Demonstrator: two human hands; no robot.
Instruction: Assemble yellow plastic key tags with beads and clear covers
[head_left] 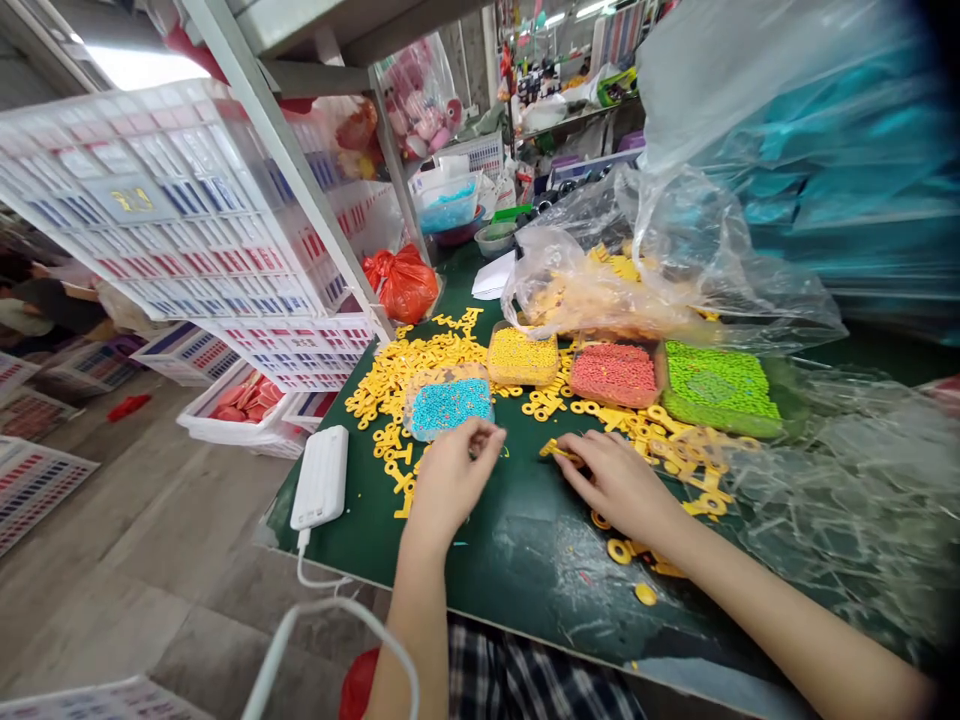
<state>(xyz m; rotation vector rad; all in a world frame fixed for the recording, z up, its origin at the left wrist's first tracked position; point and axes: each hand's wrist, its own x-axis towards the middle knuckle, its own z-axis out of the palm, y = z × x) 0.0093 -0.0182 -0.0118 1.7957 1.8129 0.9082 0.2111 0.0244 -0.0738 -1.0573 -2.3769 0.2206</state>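
Yellow plastic piece (559, 450) is pinched between the fingertips of the right hand (615, 483), above the green-topped workbench (525, 590). Left hand (450, 483) has its fingertips pressed together just near the blue bead tray (448, 407); anything held there is too small to tell. Other bead trays (613, 375) and loose yellow pieces (420, 352) lie spread on the far side, apparently to stay within reach of both hands.
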